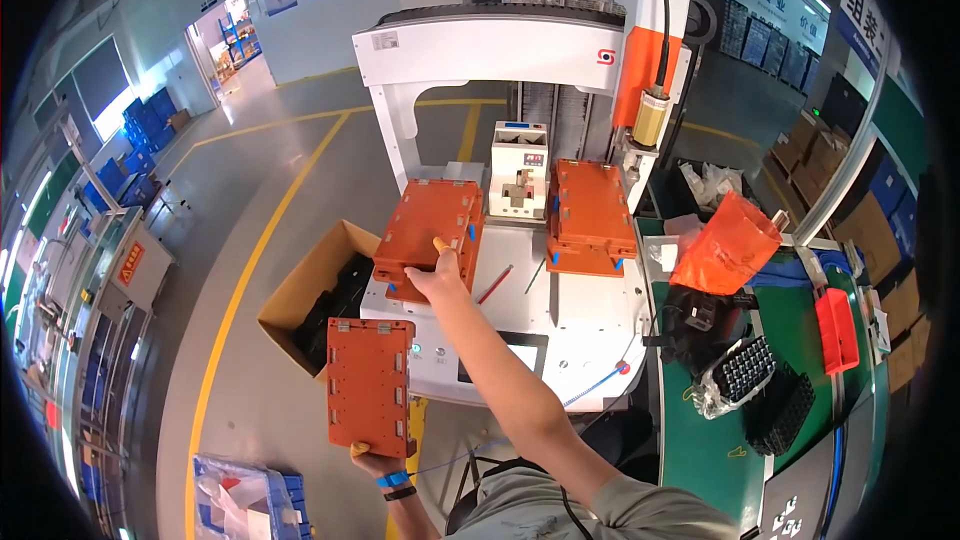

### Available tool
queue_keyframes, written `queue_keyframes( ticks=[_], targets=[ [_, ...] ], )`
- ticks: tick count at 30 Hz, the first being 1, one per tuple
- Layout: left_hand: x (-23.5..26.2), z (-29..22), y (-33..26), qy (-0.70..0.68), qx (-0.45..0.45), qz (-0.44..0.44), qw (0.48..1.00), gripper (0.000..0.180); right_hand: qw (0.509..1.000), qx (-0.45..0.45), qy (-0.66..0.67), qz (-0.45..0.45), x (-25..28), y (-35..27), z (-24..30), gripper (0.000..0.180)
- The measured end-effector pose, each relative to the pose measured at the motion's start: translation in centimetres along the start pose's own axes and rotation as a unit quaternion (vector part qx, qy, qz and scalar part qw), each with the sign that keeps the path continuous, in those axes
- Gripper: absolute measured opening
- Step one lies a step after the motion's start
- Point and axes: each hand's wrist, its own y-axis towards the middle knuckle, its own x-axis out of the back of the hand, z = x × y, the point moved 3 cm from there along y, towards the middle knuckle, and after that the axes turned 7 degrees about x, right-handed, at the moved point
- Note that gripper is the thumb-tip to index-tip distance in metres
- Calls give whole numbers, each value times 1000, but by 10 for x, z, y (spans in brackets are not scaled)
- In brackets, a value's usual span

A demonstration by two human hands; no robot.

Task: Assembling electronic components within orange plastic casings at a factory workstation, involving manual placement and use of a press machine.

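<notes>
My left hand [375,462], with a blue strap and a black band at the wrist, grips the lower edge of an upright orange fixture plate [368,385]. This plate has slots and small metal clips along its sides. My right hand [440,278] reaches forward to another orange fixture [425,220] on the left of the machine's white bed. One yellow-covered finger lies on its top and the thumb is at its near edge; the finger undersides are hidden. A matching orange fixture [592,210] lies on the bed's right side.
A white gantry machine [490,45] with an orange head [645,70] spans the bed. Between the fixtures stands a small white feeder [518,170]; a red pen-like tool [495,283] lies nearby. A cardboard box [285,315] is left; a green bench [735,420] with an orange bag [728,243] is right.
</notes>
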Motion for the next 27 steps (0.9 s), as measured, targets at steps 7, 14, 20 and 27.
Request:
queue_keyframes(
  ticks=[7, 14, 20, 27],
  targets=[
    [-1, -6, -7, -1, 10, 13, 1000, 74, 985, -147, 30, -90, -19, -43, -10, 51],
    [36, -7, -9, -10, 8, -55, 998, 70, 786, 73, -569, 231, 110, -45, -53, 29],
    [41, 0, -43, 34, 72, -98, 992, 77, 483, 143, -792, 345, 196, -44, -59, 63],
    [131, -2, -56, 33, 84, -119, 989, 68, 5, 344, -878, 333, 221, -84, -99, 74]
  ],
)
